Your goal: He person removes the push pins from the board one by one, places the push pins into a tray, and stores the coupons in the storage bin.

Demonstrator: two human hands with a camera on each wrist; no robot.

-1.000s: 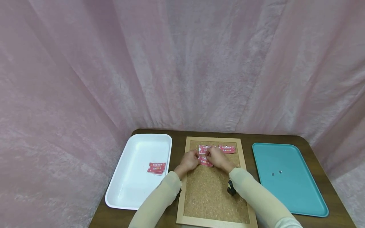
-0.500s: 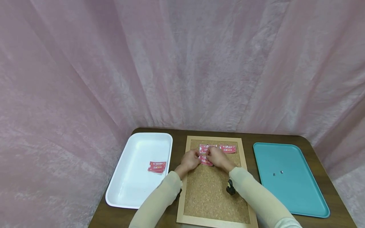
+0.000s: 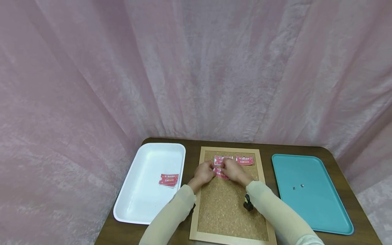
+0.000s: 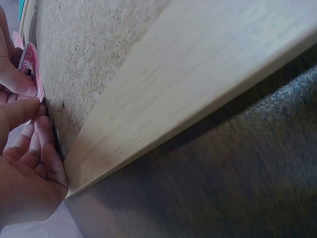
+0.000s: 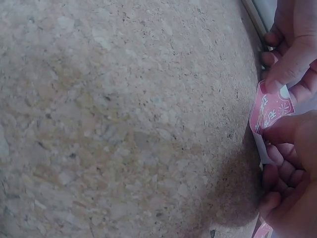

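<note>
A red printed coupon (image 3: 221, 174) lies on the upper left of the cork board (image 3: 231, 211), just below another coupon (image 3: 218, 160). My left hand (image 3: 204, 172) pinches its left end between thumb and fingers. From the other side my right hand (image 3: 234, 169) pinches the same coupon near its upper edge, thumb on the printed face. In the right wrist view the coupon (image 5: 270, 111) bows between both hands, close to the cork. My right fingertips are partly hidden, so I cannot tell if a pin is between them. A further coupon (image 3: 245, 160) is fixed at the upper right.
On the left stands a white tray (image 3: 134, 190) with a small stack of red coupons (image 3: 168, 179). A teal tray (image 3: 318, 204) on the right holds two small metallic pieces (image 3: 302, 186). The board's wooden frame (image 3: 195, 217) rests on a dark wooden table (image 3: 193, 144), with a pink curtain behind.
</note>
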